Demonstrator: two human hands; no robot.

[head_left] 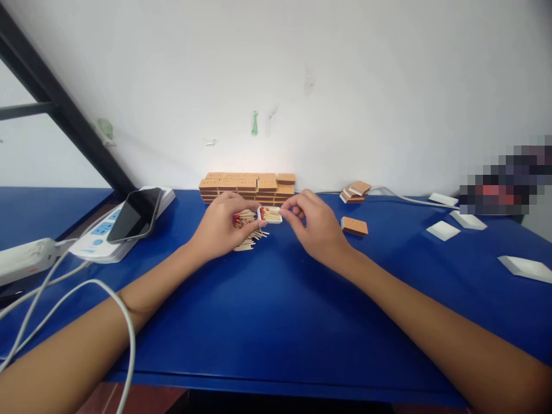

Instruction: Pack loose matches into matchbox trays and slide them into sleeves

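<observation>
My left hand (219, 227) is closed round a bundle of red-tipped matches (242, 218), over a small heap of loose matches (250, 240) on the blue table (267, 322). My right hand (313, 221) pinches a small white matchbox tray (271, 214) with matches lying in it. The two hands nearly touch at the tray. Right behind them a stack of brown matchboxes (248, 187) stands against the white wall.
A single brown matchbox (354, 226) lies right of my right hand, and a few more (356, 191) near the wall. White trays (443, 230) are scattered at the right. At the left a phone (135, 214) rests on a white power strip (101, 236), with white cables (69, 293) crossing my left forearm.
</observation>
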